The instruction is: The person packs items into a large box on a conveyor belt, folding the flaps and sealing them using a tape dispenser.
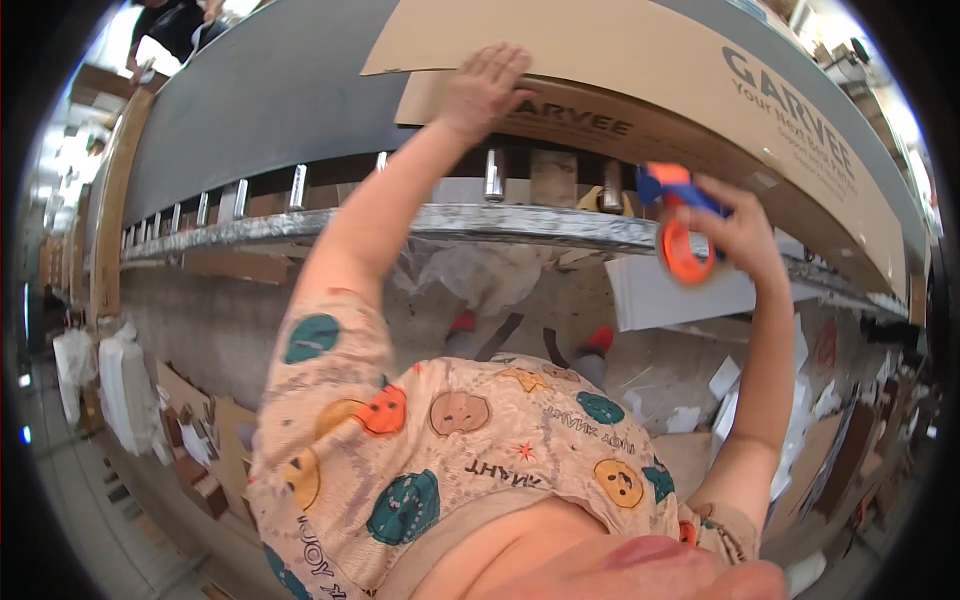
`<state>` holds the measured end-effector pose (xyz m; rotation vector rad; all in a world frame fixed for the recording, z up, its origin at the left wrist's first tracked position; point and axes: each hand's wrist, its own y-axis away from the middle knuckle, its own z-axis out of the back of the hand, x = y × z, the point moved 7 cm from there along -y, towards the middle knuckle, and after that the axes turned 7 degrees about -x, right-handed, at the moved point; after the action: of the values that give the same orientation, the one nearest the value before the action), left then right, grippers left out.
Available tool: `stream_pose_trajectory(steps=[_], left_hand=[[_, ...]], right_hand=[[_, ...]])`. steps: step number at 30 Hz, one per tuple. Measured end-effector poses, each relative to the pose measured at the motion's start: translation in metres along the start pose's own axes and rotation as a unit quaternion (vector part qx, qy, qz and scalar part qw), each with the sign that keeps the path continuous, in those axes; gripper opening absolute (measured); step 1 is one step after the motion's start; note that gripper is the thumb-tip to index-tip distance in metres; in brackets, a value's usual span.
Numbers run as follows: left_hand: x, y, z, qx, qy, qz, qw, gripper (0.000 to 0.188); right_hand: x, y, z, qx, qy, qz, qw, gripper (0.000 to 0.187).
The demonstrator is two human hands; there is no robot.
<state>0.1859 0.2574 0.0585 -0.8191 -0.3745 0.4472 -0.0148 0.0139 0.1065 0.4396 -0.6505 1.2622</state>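
A long brown cardboard carton (640, 60) with dark printing lies on the conveyor, its end flaps sticking out at the left. My left hand (485, 90) rests on the carton's near left edge by the end flaps, fingers stretched out over the cardboard. In my right hand (735, 225) is a blue and orange tape dispenser (687, 230), held by its handle beside the carton's near side. Its orange ring hangs toward the metal rail, and slight motion blur covers the tool.
A grey conveyor belt (280, 90) runs behind a metal rail (550, 222) with short rollers. White sheets (670, 290) stick out below the rail at the right. Cardboard scraps and white foam (125, 390) lie on both sides. Another person (175, 25) stands at the far left.
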Motion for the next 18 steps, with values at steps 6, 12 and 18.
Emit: stream_pose_trajectory(steps=[6, 12, 18], left_hand=[[0.013, 0.001, 0.006, -0.088, 0.060, 0.019, 0.994, 0.046], [0.035, 0.026, 0.004, -0.108, 0.095, -0.001, 0.990, 0.039], [0.040, 0.023, 0.012, -0.074, 0.139, 0.023, 0.987, 0.035]], right_hand=[[0.218, -0.159, -0.012, 0.173, -0.025, -0.284, 0.943, 0.057], [0.143, -0.128, -0.111, -0.072, 0.254, -0.034, 0.964, 0.061], [0.106, -0.032, -0.185, -0.087, 0.279, -0.127, 0.948, 0.067]])
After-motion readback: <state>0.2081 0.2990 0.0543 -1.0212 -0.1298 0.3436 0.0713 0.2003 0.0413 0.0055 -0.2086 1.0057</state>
